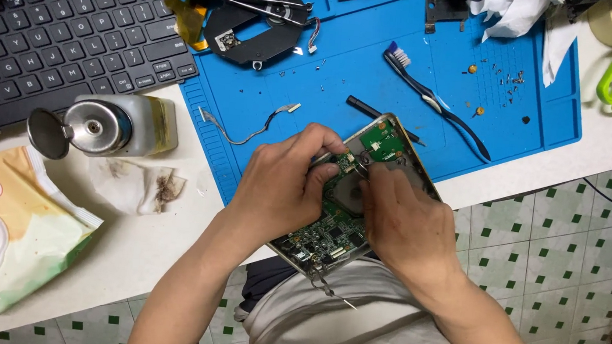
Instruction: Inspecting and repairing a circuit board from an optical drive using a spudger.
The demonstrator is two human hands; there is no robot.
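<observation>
Both hands are on the green circuit board [345, 231], which sits tilted at the near edge of the bench [130, 245], half over the blue work mat [373, 82]. The left hand [279, 188] grips the board's left side, fingers curled. The right hand [408, 221] pinches down at the board's middle, fingertips close together. A toothbrush [434, 102] lies just beyond.
</observation>
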